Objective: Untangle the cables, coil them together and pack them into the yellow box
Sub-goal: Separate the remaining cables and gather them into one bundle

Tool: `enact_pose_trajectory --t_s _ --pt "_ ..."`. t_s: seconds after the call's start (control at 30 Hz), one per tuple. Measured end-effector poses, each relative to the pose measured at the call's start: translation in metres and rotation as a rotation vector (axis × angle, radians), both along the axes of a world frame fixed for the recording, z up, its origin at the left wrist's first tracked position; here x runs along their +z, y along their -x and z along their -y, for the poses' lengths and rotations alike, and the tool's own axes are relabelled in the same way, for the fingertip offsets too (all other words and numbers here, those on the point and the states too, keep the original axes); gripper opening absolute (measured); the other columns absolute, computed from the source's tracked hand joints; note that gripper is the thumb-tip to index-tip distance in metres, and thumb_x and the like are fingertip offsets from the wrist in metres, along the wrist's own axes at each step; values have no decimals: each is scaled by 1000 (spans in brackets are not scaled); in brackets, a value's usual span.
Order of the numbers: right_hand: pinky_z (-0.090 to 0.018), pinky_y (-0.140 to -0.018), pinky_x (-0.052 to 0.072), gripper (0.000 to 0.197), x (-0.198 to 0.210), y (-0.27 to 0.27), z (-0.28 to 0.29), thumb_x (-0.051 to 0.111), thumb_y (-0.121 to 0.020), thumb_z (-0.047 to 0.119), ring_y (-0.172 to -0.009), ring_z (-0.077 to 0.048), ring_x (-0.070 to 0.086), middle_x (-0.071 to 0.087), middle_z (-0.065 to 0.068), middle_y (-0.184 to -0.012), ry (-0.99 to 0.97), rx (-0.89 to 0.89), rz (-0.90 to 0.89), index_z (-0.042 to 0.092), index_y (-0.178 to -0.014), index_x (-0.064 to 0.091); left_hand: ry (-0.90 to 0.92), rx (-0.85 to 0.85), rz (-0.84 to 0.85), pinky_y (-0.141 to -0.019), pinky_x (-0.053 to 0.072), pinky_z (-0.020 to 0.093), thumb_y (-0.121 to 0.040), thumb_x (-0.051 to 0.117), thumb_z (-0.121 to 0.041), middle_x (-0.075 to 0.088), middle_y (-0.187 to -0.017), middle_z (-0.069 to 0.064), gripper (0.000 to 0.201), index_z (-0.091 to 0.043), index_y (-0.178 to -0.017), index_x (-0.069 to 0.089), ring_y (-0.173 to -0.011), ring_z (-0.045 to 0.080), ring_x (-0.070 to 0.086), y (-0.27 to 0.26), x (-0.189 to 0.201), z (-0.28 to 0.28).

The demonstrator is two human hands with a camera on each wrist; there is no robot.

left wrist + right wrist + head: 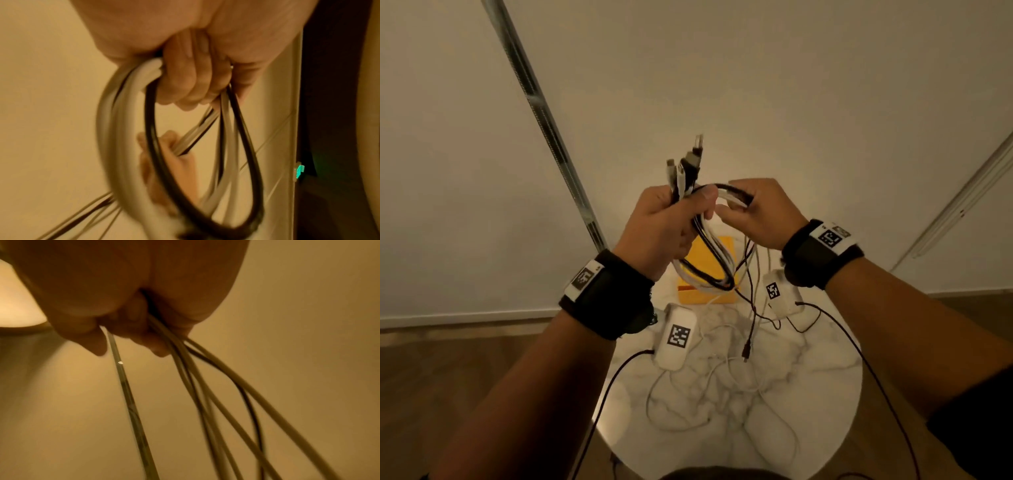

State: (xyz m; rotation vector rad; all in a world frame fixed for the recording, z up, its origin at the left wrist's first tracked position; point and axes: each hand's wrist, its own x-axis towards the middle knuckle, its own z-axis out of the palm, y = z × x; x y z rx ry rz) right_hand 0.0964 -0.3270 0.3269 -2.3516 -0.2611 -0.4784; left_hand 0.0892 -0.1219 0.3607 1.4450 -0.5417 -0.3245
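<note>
Above marble table [825, 394]: left hand [664, 229] fisted round coiled cables [709, 270], plugs upward; right hand [760, 212] pinching next loop; yellow box [726, 246] below; cables judged light, limp, springy; best gripped at coil crossing.

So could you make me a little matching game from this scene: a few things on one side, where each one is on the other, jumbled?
Things:
1. cable plugs
2. yellow box
3. left hand
4. right hand

Places or states:
A. on the marble table, below the hanging loops
B. sticking up above the left fist
C. grips the coiled loops
D. pinches the strands that run across to the coil

Pairs: 1-B, 2-A, 3-C, 4-D
</note>
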Motion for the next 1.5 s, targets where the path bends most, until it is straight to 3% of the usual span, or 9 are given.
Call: enact_pose_trajectory --t_s 0.1,0.27,0.6,0.7,0.8,1.07,1.23,1.33,1.5 --pt "-28 -56 32 38 -30 -4 5 71 -91 26 -51 -10 34 38 4 -56 -131 -44 -34 5 -67 50 150 27 -49 -42 18 19 -93 64 -24 16 -61 7 32 -15 -64 54 -43 15 14 5 4 2" --pt "-33 -60 34 51 -86 -5 46 72 -92 35 -53 -16 35 37 2 -55 -118 -182 -244 22 -58 36 528 34 -123 -42 16 30 -91 60 -23 45 -59 -9 32 -24 -59 61 -40 8 30 0 32 -15" --pt "-30 -52 32 50 -131 -8 109 63 -92 54 -60 -24 53 52 0 -58 187 -432 -475 21 -59 46 652 9 -112 -41 20 24 -99 47 -21 47 -54 -11 42 -23 -59 58 -38 5 31 7 33 -17" --pt "-32 -58 36 47 -139 -14 116 62 -91 56 -70 -29 60 56 0 -63 251 -476 -494 22 -63 48 534 53 -84 -40 19 23 -96 55 -24 46 -54 -11 32 -19 -64 55 -38 7 28 1 18 -19" --pt "-42 -81 47 46 -158 -19 120 66 -88 59 -89 -29 60 62 -3 -92 239 -535 -484 16 -95 53 353 171 -29 -40 23 16 -86 64 -31 41 -58 -3 24 -21 -64 60 -39 8 27 -3 -10 -19" --pt "-54 -106 36 72 -202 -17 112 70 -86 53 -130 -39 43 42 -15 -141 333 -529 -707 22 -143 39 4 442 84 -50 20 29 -92 63 -48 31 -51 4 35 -25 -65 66 -44 18 24 -19 -58 -21" --pt "-37 -77 42 23 -246 28 84 65 -90 41 -93 -30 56 55 -4 -94 217 -472 -685 21 -89 54 -93 468 95 -54 28 27 -92 61 -53 46 -47 -15 37 -22 -72 65 -44 2 40 -31 -80 -14" --pt "-33 -68 35 49 -288 54 49 51 -98 55 -70 -22 48 43 1 -66 333 -231 -936 20 -65 43 -125 475 83 -53 29 27 -97 60 -48 47 -47 -16 35 -25 -71 65 -45 -1 41 -31 -92 -9" --pt "-33 -53 28 54 -310 73 23 53 -98 49 -53 -18 38 36 1 -53 273 -260 -776 20 -55 37 -122 470 86 -53 26 27 -97 60 -48 42 -49 -13 34 -24 -73 65 -45 5 36 -34 -86 -7"
